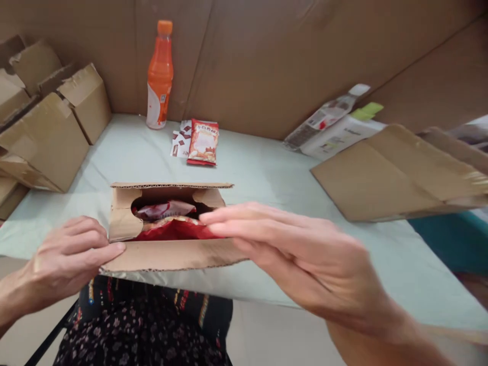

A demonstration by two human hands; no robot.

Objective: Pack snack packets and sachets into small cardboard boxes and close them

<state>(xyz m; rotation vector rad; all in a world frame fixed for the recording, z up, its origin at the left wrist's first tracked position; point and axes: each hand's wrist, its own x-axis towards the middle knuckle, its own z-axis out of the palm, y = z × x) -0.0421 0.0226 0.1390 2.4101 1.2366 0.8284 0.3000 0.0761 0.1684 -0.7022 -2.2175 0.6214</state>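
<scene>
Where right fingers [244,227] cross box [171,255], red packet [175,231] lies inside, near tips.

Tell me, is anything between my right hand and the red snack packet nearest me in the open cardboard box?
Nothing visible. Your right hand overlaps the red snack packet in this view, though contact is unclear. The near flap of the cardboard box is folded outward, off the opening.

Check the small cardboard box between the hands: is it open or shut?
The cardboard box is open: its near flap is folded outward toward the person, and a red packet shows inside.
</scene>
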